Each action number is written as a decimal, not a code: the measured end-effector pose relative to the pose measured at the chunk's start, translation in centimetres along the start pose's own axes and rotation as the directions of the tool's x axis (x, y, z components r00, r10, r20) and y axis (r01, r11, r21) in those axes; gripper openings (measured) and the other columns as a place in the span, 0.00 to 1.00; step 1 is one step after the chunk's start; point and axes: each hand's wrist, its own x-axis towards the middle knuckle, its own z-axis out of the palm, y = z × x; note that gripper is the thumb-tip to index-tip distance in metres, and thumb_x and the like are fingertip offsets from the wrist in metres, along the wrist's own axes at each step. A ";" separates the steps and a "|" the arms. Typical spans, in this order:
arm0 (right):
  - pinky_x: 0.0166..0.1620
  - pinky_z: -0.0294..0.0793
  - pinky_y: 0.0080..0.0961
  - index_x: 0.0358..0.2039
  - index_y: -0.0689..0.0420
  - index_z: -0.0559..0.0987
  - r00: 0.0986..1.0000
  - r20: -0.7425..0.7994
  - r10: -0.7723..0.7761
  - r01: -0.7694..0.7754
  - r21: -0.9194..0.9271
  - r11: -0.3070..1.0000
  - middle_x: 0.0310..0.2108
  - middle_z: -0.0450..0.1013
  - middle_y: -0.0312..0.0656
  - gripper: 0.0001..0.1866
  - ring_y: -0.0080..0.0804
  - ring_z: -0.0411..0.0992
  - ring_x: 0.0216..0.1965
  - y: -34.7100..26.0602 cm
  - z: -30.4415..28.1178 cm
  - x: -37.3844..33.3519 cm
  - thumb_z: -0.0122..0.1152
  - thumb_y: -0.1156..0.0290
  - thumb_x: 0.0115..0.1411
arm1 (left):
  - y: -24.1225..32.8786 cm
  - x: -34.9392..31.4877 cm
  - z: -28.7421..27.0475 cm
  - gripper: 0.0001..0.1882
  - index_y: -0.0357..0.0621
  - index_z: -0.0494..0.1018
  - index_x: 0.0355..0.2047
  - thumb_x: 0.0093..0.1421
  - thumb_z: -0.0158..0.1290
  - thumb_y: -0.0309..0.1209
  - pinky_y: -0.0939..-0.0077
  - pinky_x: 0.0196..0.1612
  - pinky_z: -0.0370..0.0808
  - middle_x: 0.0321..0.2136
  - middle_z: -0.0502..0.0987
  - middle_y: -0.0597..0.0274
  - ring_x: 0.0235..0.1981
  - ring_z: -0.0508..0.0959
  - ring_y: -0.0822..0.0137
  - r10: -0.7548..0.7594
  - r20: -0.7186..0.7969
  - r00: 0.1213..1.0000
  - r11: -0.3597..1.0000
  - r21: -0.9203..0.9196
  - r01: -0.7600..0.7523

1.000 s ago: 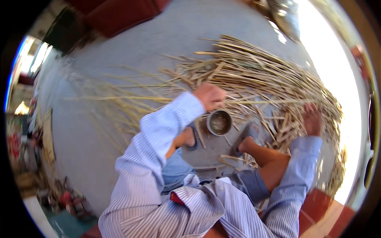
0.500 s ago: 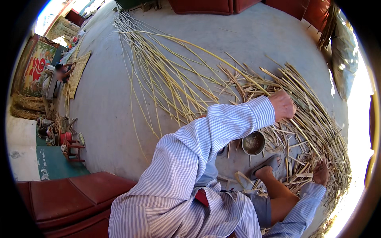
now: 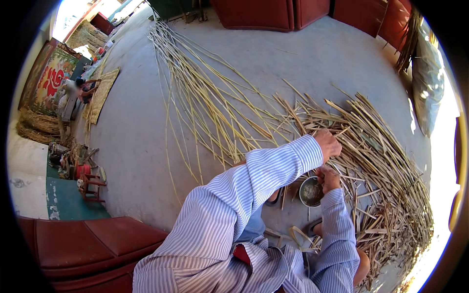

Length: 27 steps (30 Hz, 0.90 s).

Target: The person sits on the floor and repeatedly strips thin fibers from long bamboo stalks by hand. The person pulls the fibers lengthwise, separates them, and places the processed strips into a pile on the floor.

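Note:
My left hand (image 3: pixel 327 145) is closed over the near left part of the reed pile (image 3: pixel 378 141), its knuckles toward the right. Just below it, my right hand (image 3: pixel 328 178) is closed, fingers drawn together at the upper right rim of a round metal bowl (image 3: pixel 310 191). The two hands are close together but apart. Whatever lies in either grip is hidden or too thin to make out. The bowl stands on the floor with cloudy liquid in it. Split, dry, yellow-brown stalks fan around the hands' right side.
Long, thin, yellowish stalks (image 3: pixel 210 102) spread across the grey floor. Broken strips (image 3: pixel 386 224) lie at right. A red sofa (image 3: pixel 97 244) stands at lower left, red seats (image 3: pixel 254 13) at the far side. Another person (image 3: pixel 84 89) is beside a woven mat (image 3: pixel 103 95) at far left.
My right hand has come from the pile's right side to the bowl. My left hand has moved left and slightly nearer. The long stalk that ran through my left hand no longer shows there.

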 end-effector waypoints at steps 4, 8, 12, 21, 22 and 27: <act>0.26 0.73 0.25 0.32 0.56 0.79 0.989 -0.068 -0.132 0.139 0.097 0.986 0.27 0.76 0.35 0.06 0.26 0.75 0.28 -0.9 8.4 -0.5 0.57 0.68 0.62 | 1.5 -0.3 0.0 0.06 0.48 0.78 0.31 0.51 0.59 0.30 0.63 0.36 0.74 0.27 0.80 0.65 0.35 0.81 0.64 -0.023 -0.014 1.000 0.988 0.150 0.025; 0.30 0.73 0.30 0.32 0.56 0.79 0.957 -0.091 -0.277 0.274 -0.035 0.961 0.28 0.76 0.39 0.08 0.32 0.75 0.30 -2.8 10.6 2.9 0.57 0.67 0.61 | 1.4 2.0 0.3 0.06 0.49 0.78 0.30 0.51 0.57 0.27 0.64 0.32 0.75 0.25 0.80 0.62 0.32 0.82 0.62 0.085 -0.139 0.987 0.994 0.075 -0.075; 0.34 0.74 0.35 0.31 0.56 0.80 0.921 0.121 -0.371 0.369 -0.577 0.729 0.29 0.77 0.44 0.09 0.39 0.76 0.32 -1.1 15.2 6.7 0.56 0.65 0.60 | 0.4 -0.1 0.0 0.06 0.43 0.75 0.26 0.47 0.59 0.28 0.61 0.30 0.76 0.21 0.78 0.53 0.27 0.81 0.55 0.025 -0.277 0.960 0.994 -0.093 -0.053; 0.40 0.75 0.42 0.37 0.55 0.80 0.824 0.048 -0.564 0.440 -0.681 0.585 0.31 0.77 0.52 0.13 0.53 0.75 0.35 -1.1 1.2 6.4 0.55 0.62 0.57 | 1.1 -0.2 -1.0 0.20 0.37 0.72 0.42 0.51 0.58 0.36 0.59 0.42 0.67 0.34 0.76 0.50 0.39 0.74 0.50 0.056 -0.033 0.998 0.993 -0.101 -0.059; 0.39 0.74 0.43 0.36 0.54 0.80 0.818 -0.074 -0.570 0.361 -0.706 0.609 0.32 0.77 0.50 0.11 0.52 0.75 0.35 -1.2 -1.3 6.3 0.56 0.62 0.58 | 1.3 -0.7 -1.5 0.21 0.36 0.72 0.43 0.51 0.58 0.35 0.60 0.43 0.67 0.35 0.76 0.49 0.40 0.74 0.50 0.043 -0.007 0.999 0.993 -0.108 -0.043; 0.49 0.70 0.46 0.42 0.55 0.77 0.810 -0.193 -0.554 -0.035 -0.959 0.283 0.43 0.74 0.50 0.13 0.49 0.73 0.47 0.4 -16.3 8.6 0.57 0.72 0.54 | 1.6 -1.3 -2.1 0.24 0.36 0.71 0.46 0.51 0.59 0.34 0.59 0.44 0.67 0.37 0.76 0.48 0.39 0.73 0.50 0.040 -0.008 0.999 0.989 -0.143 -0.041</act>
